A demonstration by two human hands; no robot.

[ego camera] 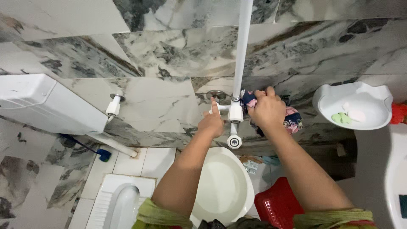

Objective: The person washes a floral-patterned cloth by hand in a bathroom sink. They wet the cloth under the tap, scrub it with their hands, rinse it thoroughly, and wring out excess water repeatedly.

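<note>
Marble-patterned tile backs the whole scene. Fixed to it at centre is a white tap with a riser pipe running up out of view and a spout pointing down over a white bucket. The left hand rests on the tap's left handle, forefinger stretched up along it and the other fingers curled loosely around. The right hand has its fingers closed on a patterned cloth, bunched against the wall just right of the pipe.

The cloth looks soft, light and probably damp, so it should fold under any grip; a full-hand bunch, as shown, seems the surest hold. The tap is stiff and likely wet and slippery, best taken at its short handle.

Room is tight. A soap dish juts out to the right, a cistern to the left. Near the floor stand a red stool and a squat pan. Free space lies mainly above the bucket, between the two forearms.
</note>
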